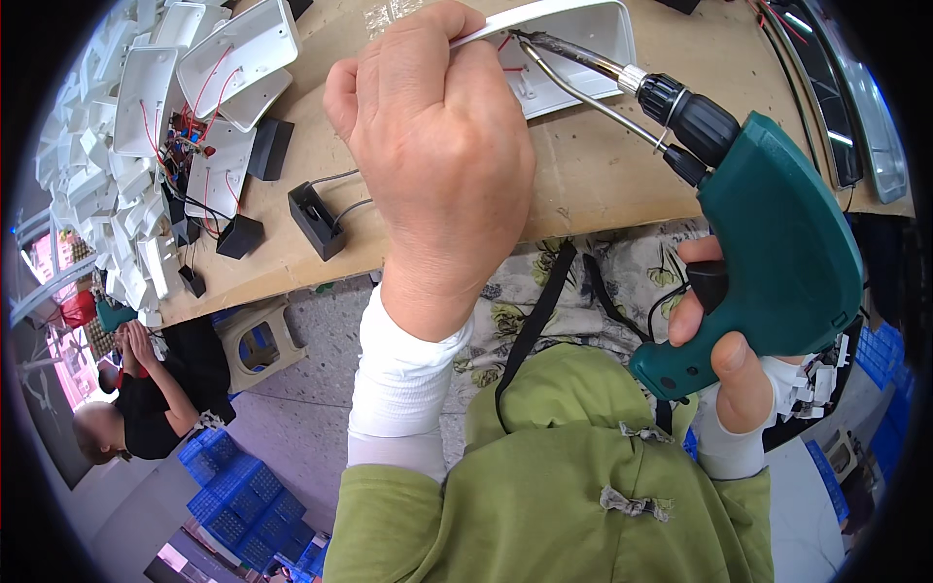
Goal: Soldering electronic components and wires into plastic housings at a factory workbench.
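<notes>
My right hand (742, 389) is wrapped around the handle of a dark green soldering gun (787, 233), with fingers at its black trigger. The gun's blackened tip and thin metal feed tube meet inside a white plastic housing (598, 44) at the top of the view. Red wires show within that housing. My left hand (442, 160) is closed at the housing's left edge, its fingertips hidden behind the hand. Below and left of this hand, a small black box (318, 223) with grey cables lies on the cardboard-covered table (544, 185).
More white housings (238, 58) with red wires lie at the left, beside a big heap of white plastic parts (107, 185). Black boxes (270, 149) sit near them. Another person (160, 389) is at the lower left, near a stool (260, 345) and blue crates (243, 496).
</notes>
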Demonstrator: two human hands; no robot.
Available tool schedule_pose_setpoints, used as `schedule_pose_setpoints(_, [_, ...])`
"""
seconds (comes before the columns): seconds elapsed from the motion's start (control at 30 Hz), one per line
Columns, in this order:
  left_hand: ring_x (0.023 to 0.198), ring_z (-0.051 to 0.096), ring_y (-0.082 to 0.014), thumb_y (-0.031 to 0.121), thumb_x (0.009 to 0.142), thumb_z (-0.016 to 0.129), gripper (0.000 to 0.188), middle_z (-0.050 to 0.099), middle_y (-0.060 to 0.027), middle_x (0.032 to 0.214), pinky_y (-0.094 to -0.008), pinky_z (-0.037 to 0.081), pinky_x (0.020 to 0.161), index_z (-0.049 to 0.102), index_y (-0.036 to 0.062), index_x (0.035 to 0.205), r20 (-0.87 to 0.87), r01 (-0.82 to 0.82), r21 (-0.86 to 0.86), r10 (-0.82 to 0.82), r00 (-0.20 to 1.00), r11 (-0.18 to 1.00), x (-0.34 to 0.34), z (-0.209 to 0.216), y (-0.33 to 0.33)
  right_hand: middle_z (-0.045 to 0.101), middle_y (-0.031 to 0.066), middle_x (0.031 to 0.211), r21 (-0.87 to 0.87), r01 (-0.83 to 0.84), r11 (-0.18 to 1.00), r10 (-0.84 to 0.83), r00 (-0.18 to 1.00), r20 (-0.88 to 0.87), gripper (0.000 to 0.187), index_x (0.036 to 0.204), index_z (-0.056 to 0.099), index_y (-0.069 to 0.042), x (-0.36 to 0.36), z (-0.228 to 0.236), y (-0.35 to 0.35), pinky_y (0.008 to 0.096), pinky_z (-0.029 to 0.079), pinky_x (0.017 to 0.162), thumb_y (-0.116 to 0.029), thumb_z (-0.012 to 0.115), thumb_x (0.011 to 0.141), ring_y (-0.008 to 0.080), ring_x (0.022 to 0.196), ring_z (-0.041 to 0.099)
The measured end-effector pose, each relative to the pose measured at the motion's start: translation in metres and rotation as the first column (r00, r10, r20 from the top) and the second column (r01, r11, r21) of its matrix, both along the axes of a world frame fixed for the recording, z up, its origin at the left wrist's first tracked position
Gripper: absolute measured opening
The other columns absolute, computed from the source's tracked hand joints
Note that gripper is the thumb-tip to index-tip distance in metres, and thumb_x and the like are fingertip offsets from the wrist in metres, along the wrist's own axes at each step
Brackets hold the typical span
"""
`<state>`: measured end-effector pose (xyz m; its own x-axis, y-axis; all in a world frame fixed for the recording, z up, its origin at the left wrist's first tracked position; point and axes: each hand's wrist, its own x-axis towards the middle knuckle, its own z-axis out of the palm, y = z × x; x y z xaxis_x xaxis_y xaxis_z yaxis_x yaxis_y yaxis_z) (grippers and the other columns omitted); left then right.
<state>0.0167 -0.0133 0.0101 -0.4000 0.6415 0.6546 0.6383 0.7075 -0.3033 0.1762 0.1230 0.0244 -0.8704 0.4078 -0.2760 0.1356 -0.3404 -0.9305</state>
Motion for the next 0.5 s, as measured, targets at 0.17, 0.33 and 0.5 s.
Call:
schedule_pose_setpoints(0.17, [0.080, 0.055, -0.0201, 0.002, 0.071, 0.059, 0.008, 0.060, -0.0036, 0.087, -0.0316, 0.037, 0.076, 0.063, 0.0020, 0.078, 0.059, 0.111, 0.194, -0.124, 0.990, 0.975, -0.011, -0.013, -0.006, 0.056, 0.0173, 0.103, 0.019, -0.001, 1.000, 0.001, 1.000, 0.006, 0.061, 0.118, 0.044, 0.005, 0.000, 0.000, -0.001, 0.0264, 0.048, 0.058, -0.016, 0.069, 0.066, 0.0160, 0.065, 0.058])
schedule_pose_setpoints(0.33, [0.080, 0.055, -0.0198, 0.003, 0.071, 0.059, 0.008, 0.060, -0.0035, 0.087, -0.0318, 0.036, 0.076, 0.063, 0.0022, 0.078, -0.001, -0.016, -0.006, 0.016, 1.000, 1.000, 0.005, 0.005, 0.003, 0.056, 0.0156, 0.100, 0.046, -0.008, 0.999, 0.007, 1.000, 0.018, 0.060, 0.116, 0.045, 0.005, -0.001, 0.002, 0.000, 0.0262, 0.048, 0.057, -0.016, 0.069, 0.066, 0.0156, 0.065, 0.057])
schedule_pose_setpoints(0.5, [0.080, 0.055, -0.0196, 0.003, 0.071, 0.058, 0.008, 0.060, -0.0034, 0.087, -0.0318, 0.036, 0.076, 0.063, 0.0025, 0.078, -0.013, -0.030, -0.042, 0.030, 0.999, 0.999, 0.005, 0.005, 0.003, 0.056, 0.0148, 0.100, 0.024, 0.037, 0.999, -0.036, 0.999, -0.031, 0.061, 0.116, 0.045, 0.005, 0.001, -0.001, -0.003, 0.0261, 0.047, 0.056, -0.017, 0.071, 0.065, 0.0154, 0.064, 0.057])
